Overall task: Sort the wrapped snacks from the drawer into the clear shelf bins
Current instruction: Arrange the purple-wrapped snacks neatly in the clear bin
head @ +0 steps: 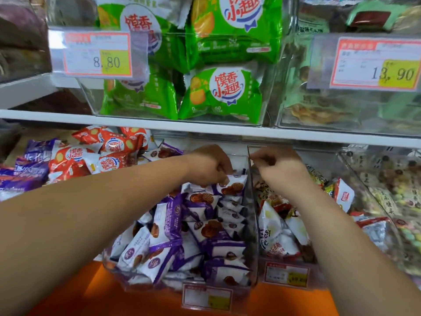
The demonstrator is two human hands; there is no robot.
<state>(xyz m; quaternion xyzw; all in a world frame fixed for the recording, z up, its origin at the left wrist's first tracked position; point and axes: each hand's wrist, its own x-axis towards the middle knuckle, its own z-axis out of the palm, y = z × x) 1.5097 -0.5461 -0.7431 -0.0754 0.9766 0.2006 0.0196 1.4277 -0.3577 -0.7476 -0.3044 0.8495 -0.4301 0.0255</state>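
Note:
A clear shelf bin (253, 224) in the middle of the lower shelf is piled with several purple-and-white wrapped snacks (205, 236). My left hand (208, 166) reaches over the back of that pile, its fingers curled onto a purple-and-white snack packet (234, 185) at the top. My right hand (276, 164) hovers just right of the bin's dividing wall with fingers curled; whether it holds anything is hidden. Below it lies a second bin of white-and-red packets (280, 233).
Red-and-white packets (100, 153) and purple packets (25, 169) heap at the left. Above, a white shelf (205, 128) carries a bin of green packets (223, 94) with price tags (98, 53). More clear bins (387, 190) stand at right. An orange ledge (91, 293) runs below.

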